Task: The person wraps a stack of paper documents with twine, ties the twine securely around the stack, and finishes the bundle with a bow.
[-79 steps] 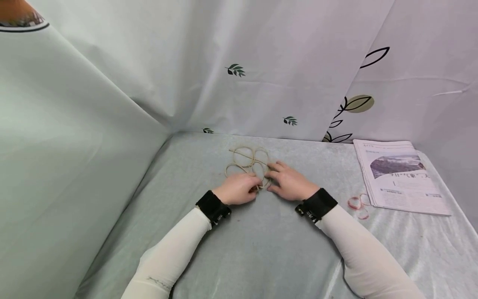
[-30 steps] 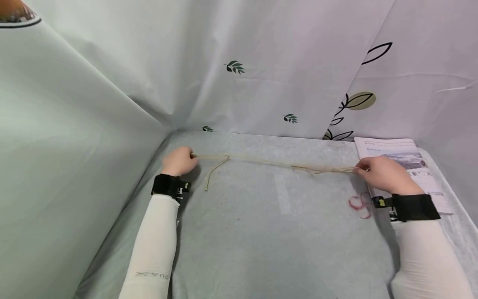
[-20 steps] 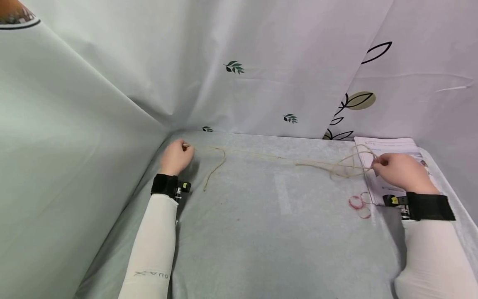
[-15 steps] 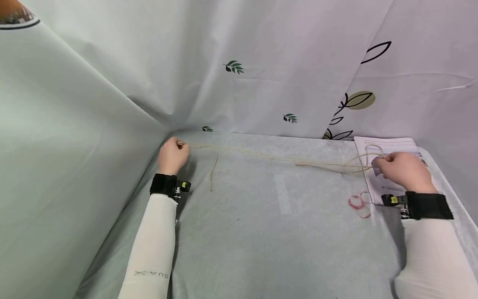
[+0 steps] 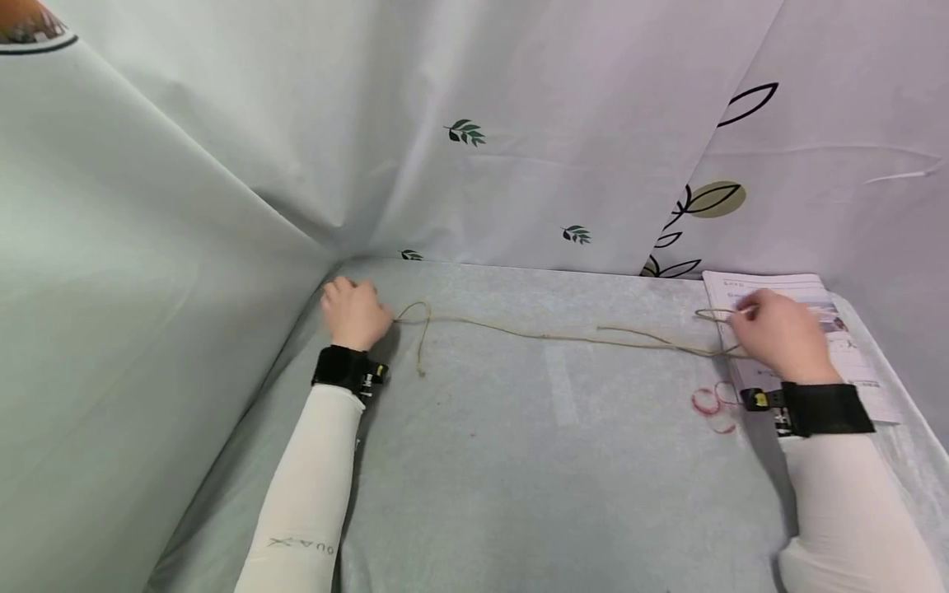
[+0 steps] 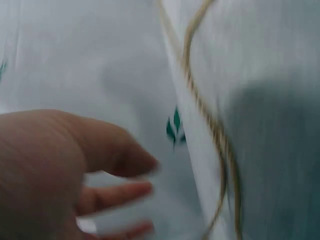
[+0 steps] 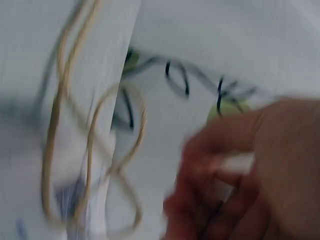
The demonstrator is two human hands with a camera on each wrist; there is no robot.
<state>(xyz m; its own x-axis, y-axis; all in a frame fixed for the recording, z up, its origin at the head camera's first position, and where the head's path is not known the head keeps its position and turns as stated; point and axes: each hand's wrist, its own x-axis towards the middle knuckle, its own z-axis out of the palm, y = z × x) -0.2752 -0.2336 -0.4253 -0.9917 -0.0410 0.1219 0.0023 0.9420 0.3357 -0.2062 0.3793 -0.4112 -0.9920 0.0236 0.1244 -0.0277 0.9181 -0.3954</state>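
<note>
A thin tan cord (image 5: 504, 330) runs loosely across the far part of the table. Its left end bends into a small loop with a tail, and its right end doubles back in loops over a newspaper stack (image 5: 786, 354). My left hand (image 5: 354, 313) is by the left loop; in the left wrist view, its spread fingers (image 6: 117, 197) hold nothing and the cord lies apart from them. Over the newspapers, my right hand (image 5: 782, 333) has loosely bent fingers. The right wrist view, blurred, has the cord's loops (image 7: 142, 120) beside these fingers, with a gap between.
A pinkish-red looped string (image 5: 708, 402) lies just left of the newspapers. White sheeting (image 5: 519, 148) with leaf prints rises behind the table, and more sheeting (image 5: 148, 288) walls the left side. Grey cloth (image 5: 519, 494) covers the table.
First both hands were together at the coiled cord; then they drew it out sideways. Since half a second ago, both have let go, and the cord has dropped slack onto the table and newspapers.
</note>
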